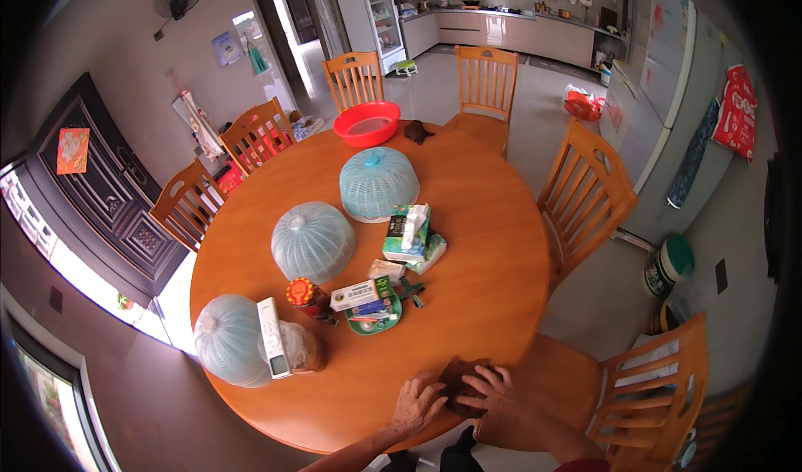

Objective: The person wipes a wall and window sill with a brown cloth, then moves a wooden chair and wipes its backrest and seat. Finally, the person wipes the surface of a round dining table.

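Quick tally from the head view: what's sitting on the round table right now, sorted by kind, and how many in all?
Mesh food covers: 3
Red basins: 1
Dark cloths: 2, one by the basin, one under both hands
Tissue packs: 1
Green trays of small items: 1
Remotes: 1
Red-lidded jars: 1
Total: 10

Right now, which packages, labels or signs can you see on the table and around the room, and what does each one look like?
Tissue pack: green and white, table centre, beside a mesh dome cover.
Small white box: flat, on the green tray.
Jar: round red and yellow lid, left of the tray.
Remote: long, white, leaning against a dome cover.
Red square sign: on the dark door.
Red hanging: on the right wall.
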{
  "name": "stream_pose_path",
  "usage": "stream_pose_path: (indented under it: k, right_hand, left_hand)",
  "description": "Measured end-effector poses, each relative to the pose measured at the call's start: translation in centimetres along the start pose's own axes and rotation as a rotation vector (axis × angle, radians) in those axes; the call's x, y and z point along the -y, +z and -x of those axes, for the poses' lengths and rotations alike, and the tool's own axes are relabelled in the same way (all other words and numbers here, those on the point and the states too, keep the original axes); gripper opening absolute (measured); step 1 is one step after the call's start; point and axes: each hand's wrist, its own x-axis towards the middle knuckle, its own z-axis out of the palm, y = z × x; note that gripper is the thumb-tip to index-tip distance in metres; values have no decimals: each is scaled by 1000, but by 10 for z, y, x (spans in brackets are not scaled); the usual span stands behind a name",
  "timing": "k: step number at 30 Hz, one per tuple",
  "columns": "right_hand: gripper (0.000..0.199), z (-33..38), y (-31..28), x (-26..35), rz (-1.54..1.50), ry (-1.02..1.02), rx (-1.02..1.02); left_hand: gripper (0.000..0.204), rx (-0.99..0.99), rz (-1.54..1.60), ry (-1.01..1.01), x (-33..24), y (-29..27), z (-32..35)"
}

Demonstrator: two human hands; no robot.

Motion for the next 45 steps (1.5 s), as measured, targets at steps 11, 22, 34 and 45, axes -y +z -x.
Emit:
stream_pose_path:
  k: [11, 22, 34, 45]
  right_hand:
    - [68, 14, 7, -126, -541, 721, -290]
    - [60, -37, 37, -178, -521, 1335, -614]
    - [53, -57, 15, -284, -942, 1437, -785]
    - [39, -21, 46, -193, -1203, 1245, -1004]
  left_hand:
    - [57, 41, -242, -125, -21, 81, -79]
    - [60, 233, -438, -187, -21, 97, -91]
    - [59, 194, -439, -196, -24, 96, -95]
    - [60, 184, -421, -199, -21, 101, -89]
